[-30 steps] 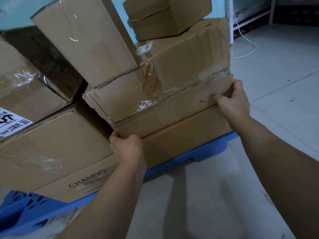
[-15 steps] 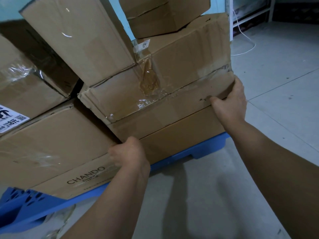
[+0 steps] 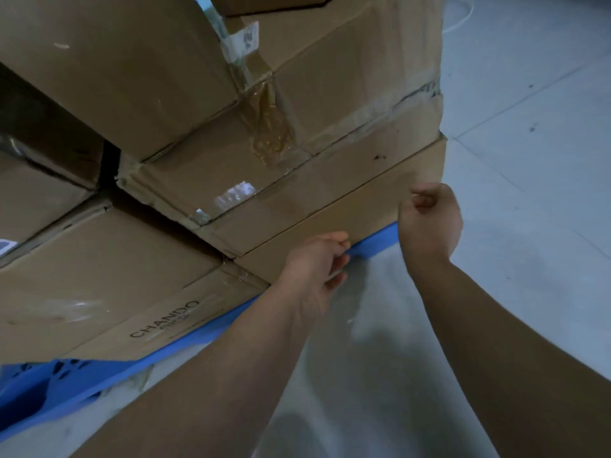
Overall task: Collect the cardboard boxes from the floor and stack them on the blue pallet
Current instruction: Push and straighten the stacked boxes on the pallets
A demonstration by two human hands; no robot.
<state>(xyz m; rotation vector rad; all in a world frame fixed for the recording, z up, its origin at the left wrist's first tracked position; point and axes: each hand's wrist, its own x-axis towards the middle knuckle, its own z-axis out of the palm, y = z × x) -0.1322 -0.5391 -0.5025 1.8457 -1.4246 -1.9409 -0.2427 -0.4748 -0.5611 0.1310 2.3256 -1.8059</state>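
Observation:
A blue pallet [image 3: 66,381] carries a stack of cardboard boxes. A worn, taped box [image 3: 347,127] lies on a flat box [image 3: 363,209] at the pallet's right end. To the left sits a box printed CHANDO [image 3: 115,276], and a large box [image 3: 115,61] leans on top. My left hand [image 3: 317,262] hovers at the flat box's lower edge by the pallet rim, its fingers loosely curled and holding nothing. In front of the flat box's right end is my right hand [image 3: 429,216], also loosely curled and empty, apart from the taped box.
Pale tiled floor [image 3: 529,193] stretches to the right of the pallet and toward me. A white cable [image 3: 463,18] lies on the floor at the top right. More boxes fill the left side, partly in shadow.
Both hands have let go of the taped box and dropped lower, toward the flat box and the pallet rim. The camera has moved closer and lower to the stack.

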